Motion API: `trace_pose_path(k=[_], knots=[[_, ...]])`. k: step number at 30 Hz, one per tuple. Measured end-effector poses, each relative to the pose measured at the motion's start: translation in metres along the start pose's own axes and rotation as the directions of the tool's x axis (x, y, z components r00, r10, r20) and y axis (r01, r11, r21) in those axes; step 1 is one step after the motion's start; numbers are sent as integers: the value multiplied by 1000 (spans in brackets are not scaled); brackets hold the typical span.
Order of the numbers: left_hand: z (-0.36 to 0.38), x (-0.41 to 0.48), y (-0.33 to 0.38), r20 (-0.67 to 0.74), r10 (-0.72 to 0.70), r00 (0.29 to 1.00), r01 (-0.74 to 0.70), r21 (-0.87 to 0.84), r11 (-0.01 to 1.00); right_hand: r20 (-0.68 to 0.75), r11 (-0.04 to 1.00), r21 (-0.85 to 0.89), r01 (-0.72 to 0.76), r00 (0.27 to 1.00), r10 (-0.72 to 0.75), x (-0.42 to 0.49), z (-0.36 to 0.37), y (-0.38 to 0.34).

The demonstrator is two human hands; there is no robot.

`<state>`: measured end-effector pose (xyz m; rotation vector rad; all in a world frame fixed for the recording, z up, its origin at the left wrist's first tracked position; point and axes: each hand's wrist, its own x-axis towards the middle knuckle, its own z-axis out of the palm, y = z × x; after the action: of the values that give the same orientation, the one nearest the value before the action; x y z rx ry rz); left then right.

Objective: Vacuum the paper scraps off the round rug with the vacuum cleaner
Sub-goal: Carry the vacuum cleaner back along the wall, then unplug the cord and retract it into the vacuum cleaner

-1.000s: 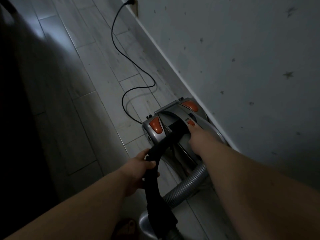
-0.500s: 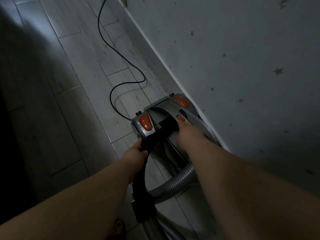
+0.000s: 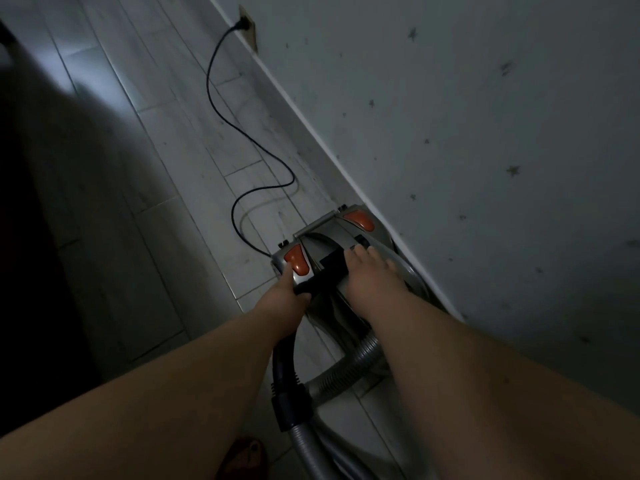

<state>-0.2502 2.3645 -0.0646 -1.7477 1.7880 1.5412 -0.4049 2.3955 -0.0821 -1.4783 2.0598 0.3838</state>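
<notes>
1. Orange plastic, the near pedal (image 3: 296, 265) of the vacuum cleaner (image 3: 323, 242), now lay under the left forefinger, which half a second earlier had stopped short of it.
2. The left hand (image 3: 285, 301) stayed curled round the black hose grip (image 3: 282, 362), with the thumb clamped over its top.
3. The right hand (image 3: 370, 275) had changed from one fingertip on a small slider to straight fingers laid across the cleaner's top. It held nothing.
4. The vacuum cleaner sat directly beneath both hands on the tiled floor (image 3: 173, 168), with its side beyond the right hand close to the skirting board (image 3: 311, 133).
5. The right fingers covered the slider. Whether the pedal was pressed down could not be told.
6. Left of the grip lay a dark mass too dim to make out.
7. The power cord (image 3: 221, 109) looped away beyond the left hand to a wall socket (image 3: 247, 27), which had come into view.
8. Nearer the person than the grip, the grey corrugated hose (image 3: 346, 370) curved under the right forearm and ran off the bottom edge.
9. A foot (image 3: 246, 455) showed dimly beside the left forearm, partly cut off.
</notes>
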Motion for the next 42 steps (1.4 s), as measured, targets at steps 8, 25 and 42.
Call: trace_pose_path(k=[8, 25, 42], knots=[[-40, -67, 77, -18, 53, 998, -52, 30, 998, 4, 998, 44, 46, 999, -46, -56, -77, -15], [-204, -200, 200, -160, 234, 959, -233, 23, 972, -208, 979, 130, 156, 970, -127, -159, -279, -57], [-522, -13, 262, -10, 338, 941, -325, 254, 911, -196, 964, 267, -15, 978, 69, 55, -483, -244]])
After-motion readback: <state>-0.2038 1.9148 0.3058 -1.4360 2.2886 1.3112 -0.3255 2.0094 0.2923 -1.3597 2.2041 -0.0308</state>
